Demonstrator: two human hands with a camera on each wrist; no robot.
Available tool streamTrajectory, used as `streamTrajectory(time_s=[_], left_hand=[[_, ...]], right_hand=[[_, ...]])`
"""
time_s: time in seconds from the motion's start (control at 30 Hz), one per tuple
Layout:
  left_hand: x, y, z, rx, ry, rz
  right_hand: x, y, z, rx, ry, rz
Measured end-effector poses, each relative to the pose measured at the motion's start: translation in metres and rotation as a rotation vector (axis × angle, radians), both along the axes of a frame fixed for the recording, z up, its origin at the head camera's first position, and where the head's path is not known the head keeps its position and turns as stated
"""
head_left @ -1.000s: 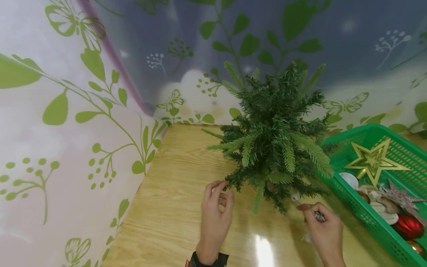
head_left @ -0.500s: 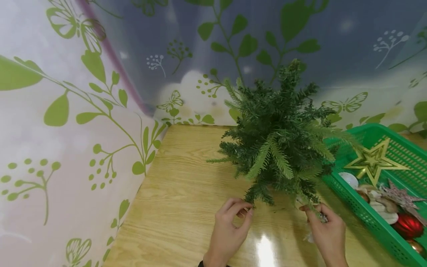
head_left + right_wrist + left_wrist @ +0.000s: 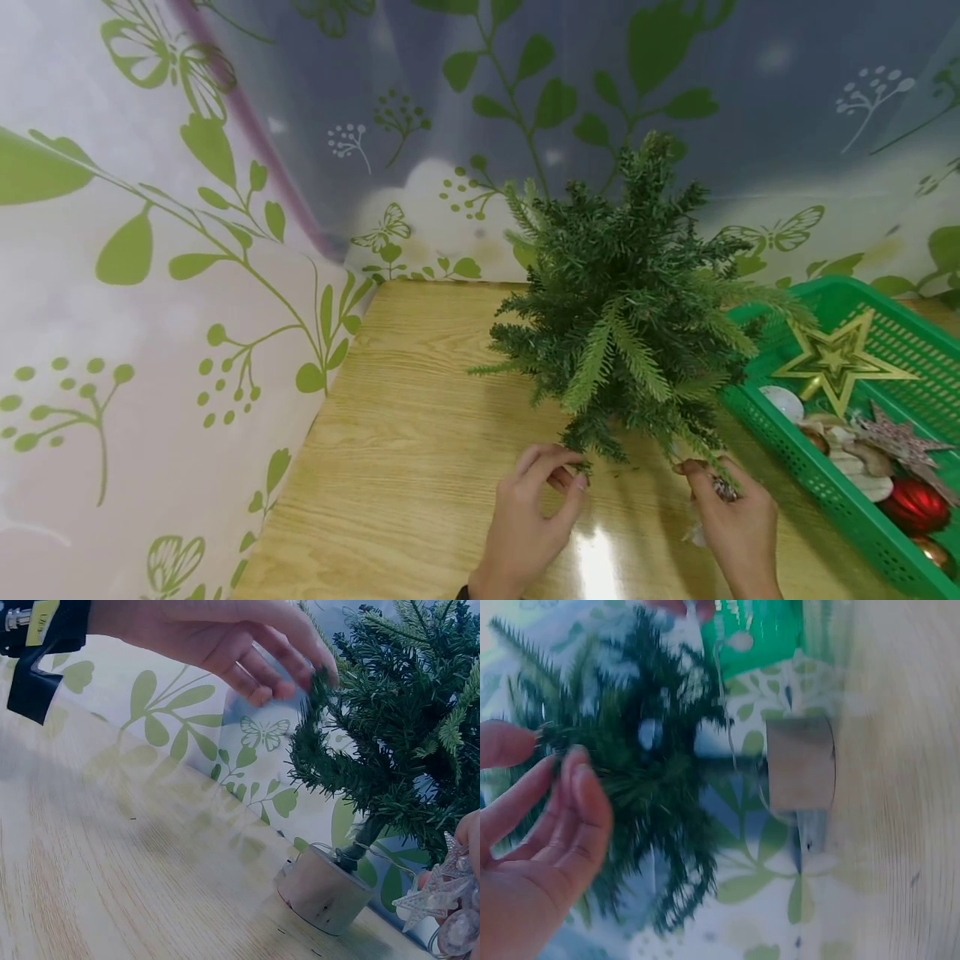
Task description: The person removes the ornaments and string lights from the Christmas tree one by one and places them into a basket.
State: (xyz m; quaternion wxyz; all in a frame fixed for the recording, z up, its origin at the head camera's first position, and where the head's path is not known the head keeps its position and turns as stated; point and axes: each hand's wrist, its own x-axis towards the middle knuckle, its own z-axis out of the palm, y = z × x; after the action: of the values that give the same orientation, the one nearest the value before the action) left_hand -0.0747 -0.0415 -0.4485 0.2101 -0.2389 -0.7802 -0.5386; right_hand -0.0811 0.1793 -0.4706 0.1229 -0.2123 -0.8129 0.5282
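Note:
A small artificial Christmas tree (image 3: 630, 292) stands on the table, its trunk set in a round wooden base (image 3: 322, 889). At its front lower edge, my left hand (image 3: 532, 517) pinches a dark green branch tip (image 3: 555, 736) between thumb and fingers. To the right, my right hand (image 3: 738, 521) grips a bundle of string lights; clear star-shaped pieces (image 3: 439, 892) stick out of it in the right wrist view. The thin wire (image 3: 386, 859) of the lights runs from this hand to the tree's base. Branch ends partly hide the right fingertips in the head view.
A green plastic basket (image 3: 806, 475) stands close on the right, with a gold star (image 3: 834, 360), a pink glitter star (image 3: 903, 437) and a red bauble (image 3: 915, 504) inside. Patterned walls (image 3: 187, 333) rise behind and on the left. The wooden table (image 3: 397, 467) extends leftward.
My left hand has moved right and nearer with the branch tip, and the tree has turned, its light green sprigs shifting rightward. My right hand has barely moved, keeping the string lights.

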Motion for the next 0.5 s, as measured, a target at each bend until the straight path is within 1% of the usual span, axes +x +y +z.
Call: streamTrajectory(time_s=[0.07,0.13,0.17,0.2,0.23,0.27,0.33,0.37,0.5], left_hand=[[-0.007,-0.008,0.001,0.066,0.036,0.072],[-0.016,-0.016,0.003,0.114,0.044,0.158],[-0.021,-0.021,0.004,0.118,0.04,0.2],[-0.025,-0.025,0.006,0.111,0.015,0.237],[-0.03,-0.029,0.007,0.092,0.004,0.264],[-0.034,-0.032,0.008,0.071,-0.011,0.276],[-0.042,-0.037,0.011,0.031,-0.023,0.277],[-0.045,-0.039,0.012,0.008,-0.034,0.265],[-0.053,-0.041,0.016,-0.059,-0.095,0.164]], right_hand=[[0.0,0.0,0.0,0.006,0.009,0.0],[0.0,0.0,0.0,0.009,0.015,-0.001],[0.0,0.0,0.0,0.009,0.018,-0.001],[-0.001,0.0,0.001,0.008,0.02,0.0],[-0.001,0.001,0.001,0.005,0.017,-0.001],[0.0,0.001,0.001,0.001,0.016,-0.001],[0.0,0.001,0.001,-0.001,0.005,0.005],[-0.001,0.001,0.001,0.001,-0.002,0.009],[-0.001,0.0,0.003,-0.022,-0.034,0.008]])
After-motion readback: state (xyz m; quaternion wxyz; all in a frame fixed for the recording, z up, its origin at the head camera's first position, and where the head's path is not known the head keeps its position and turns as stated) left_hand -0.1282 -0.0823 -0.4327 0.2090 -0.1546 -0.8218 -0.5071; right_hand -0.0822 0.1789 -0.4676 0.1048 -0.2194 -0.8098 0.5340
